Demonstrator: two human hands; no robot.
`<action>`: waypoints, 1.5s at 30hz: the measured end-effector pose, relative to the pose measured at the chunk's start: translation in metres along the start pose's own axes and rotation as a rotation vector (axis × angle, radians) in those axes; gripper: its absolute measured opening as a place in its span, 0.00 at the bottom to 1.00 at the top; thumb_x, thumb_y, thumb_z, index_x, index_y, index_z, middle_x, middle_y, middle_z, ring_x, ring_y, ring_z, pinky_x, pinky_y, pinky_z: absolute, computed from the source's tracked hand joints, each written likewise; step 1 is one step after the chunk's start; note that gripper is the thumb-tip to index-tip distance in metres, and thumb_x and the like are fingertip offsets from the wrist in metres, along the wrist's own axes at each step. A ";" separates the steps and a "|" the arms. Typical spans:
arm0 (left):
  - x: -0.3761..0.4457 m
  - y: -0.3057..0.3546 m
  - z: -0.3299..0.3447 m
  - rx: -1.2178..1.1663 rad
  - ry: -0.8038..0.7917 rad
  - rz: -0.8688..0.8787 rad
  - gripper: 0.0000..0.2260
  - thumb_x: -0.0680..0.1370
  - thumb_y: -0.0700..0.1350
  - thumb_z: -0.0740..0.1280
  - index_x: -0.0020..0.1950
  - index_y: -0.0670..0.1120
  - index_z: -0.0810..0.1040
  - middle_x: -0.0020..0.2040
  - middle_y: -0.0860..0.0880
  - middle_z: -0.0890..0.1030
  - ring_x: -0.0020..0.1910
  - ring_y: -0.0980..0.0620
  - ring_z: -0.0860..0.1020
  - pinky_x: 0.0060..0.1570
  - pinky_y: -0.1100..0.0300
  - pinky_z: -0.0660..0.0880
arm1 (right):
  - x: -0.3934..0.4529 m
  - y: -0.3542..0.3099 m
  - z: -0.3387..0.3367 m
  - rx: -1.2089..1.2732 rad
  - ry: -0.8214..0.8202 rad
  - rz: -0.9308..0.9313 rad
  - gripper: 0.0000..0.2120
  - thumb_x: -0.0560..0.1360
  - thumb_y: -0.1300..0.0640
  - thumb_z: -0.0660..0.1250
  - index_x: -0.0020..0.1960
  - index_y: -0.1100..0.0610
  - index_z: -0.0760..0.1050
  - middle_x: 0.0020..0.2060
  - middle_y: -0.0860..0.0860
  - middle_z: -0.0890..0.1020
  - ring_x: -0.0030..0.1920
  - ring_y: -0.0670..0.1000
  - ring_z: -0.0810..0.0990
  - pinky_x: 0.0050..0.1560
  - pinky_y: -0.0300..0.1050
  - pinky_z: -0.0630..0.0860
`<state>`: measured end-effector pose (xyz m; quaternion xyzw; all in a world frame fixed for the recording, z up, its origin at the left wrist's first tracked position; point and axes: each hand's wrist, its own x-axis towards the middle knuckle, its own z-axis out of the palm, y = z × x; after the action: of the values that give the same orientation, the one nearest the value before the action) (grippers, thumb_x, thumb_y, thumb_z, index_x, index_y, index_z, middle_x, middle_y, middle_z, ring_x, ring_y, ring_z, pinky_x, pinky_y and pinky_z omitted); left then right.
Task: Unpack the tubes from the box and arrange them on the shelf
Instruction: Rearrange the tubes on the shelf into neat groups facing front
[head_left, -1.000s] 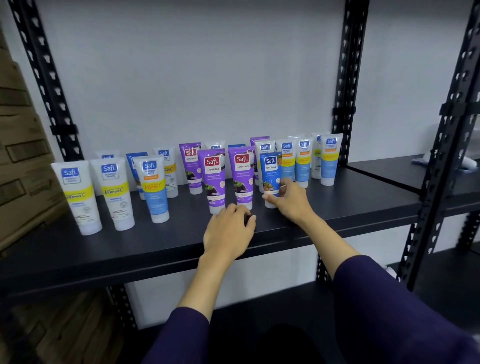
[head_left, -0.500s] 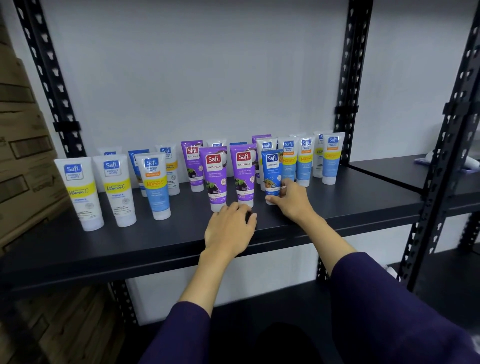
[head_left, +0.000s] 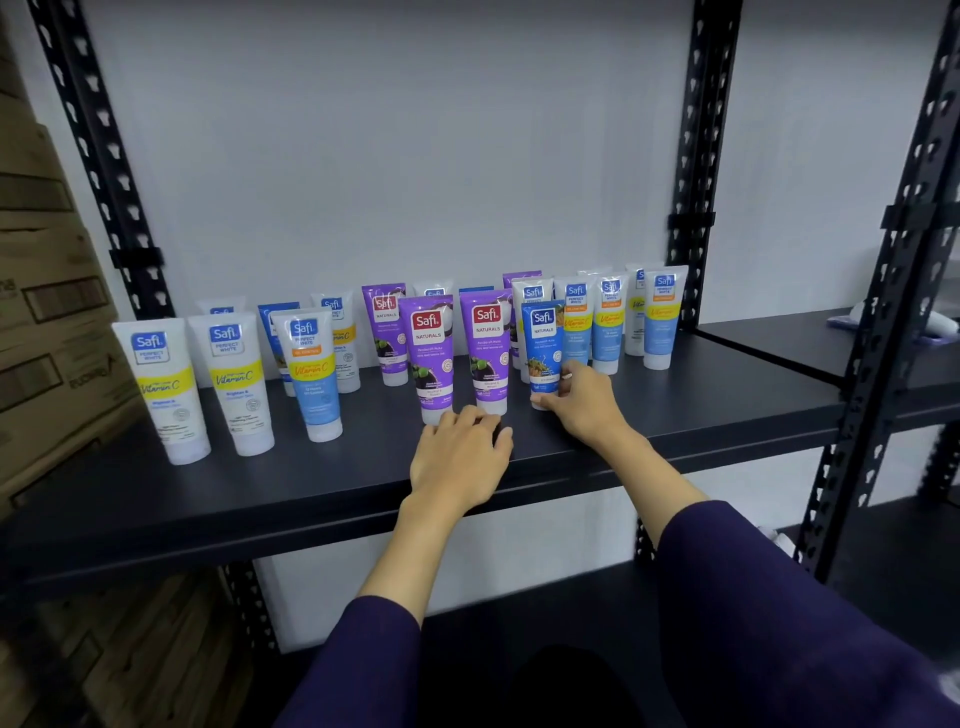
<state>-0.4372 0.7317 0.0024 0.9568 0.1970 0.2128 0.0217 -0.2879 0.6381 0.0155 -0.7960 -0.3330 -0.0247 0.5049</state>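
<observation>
Several Safi tubes stand cap-down on the dark shelf. My right hand pinches the lower end of a blue Naturals tube, which stands upright just right of two purple Naturals tubes. My left hand rests on the shelf in front of those purple tubes, fingers bent, fingertips at their caps, holding nothing. Two white Vitamin C tubes and a blue-and-white tube stand at the left. More tubes fill the back row. No unpacking box is visible.
Stacked cardboard boxes press against the shelf's left end. Black perforated uprights frame the bay. A neighbouring shelf on the right carries a small white object. A lower shelf lies below.
</observation>
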 end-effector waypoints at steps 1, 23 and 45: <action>-0.001 0.000 0.000 -0.020 0.017 -0.008 0.19 0.82 0.53 0.52 0.70 0.49 0.69 0.67 0.50 0.72 0.63 0.50 0.70 0.58 0.55 0.68 | -0.001 0.000 0.000 0.000 0.011 0.005 0.23 0.73 0.58 0.72 0.64 0.60 0.69 0.60 0.56 0.78 0.59 0.53 0.77 0.56 0.43 0.73; 0.101 0.063 -0.090 -0.371 0.305 0.129 0.11 0.80 0.44 0.61 0.60 0.46 0.77 0.59 0.47 0.77 0.58 0.48 0.76 0.53 0.53 0.74 | 0.037 -0.040 -0.079 -0.081 0.202 -0.272 0.13 0.76 0.59 0.67 0.60 0.61 0.73 0.52 0.56 0.80 0.49 0.51 0.78 0.51 0.42 0.73; 0.238 0.030 -0.073 -0.081 -0.193 0.064 0.18 0.71 0.43 0.74 0.61 0.43 0.79 0.57 0.43 0.80 0.54 0.44 0.79 0.58 0.48 0.75 | 0.131 -0.020 -0.067 -0.534 0.138 -0.453 0.08 0.78 0.61 0.62 0.52 0.62 0.77 0.48 0.58 0.79 0.52 0.56 0.74 0.50 0.47 0.71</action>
<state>-0.2587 0.7932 0.1675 0.9770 0.1545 0.1281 0.0725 -0.1771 0.6547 0.1137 -0.8023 -0.4478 -0.2760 0.2821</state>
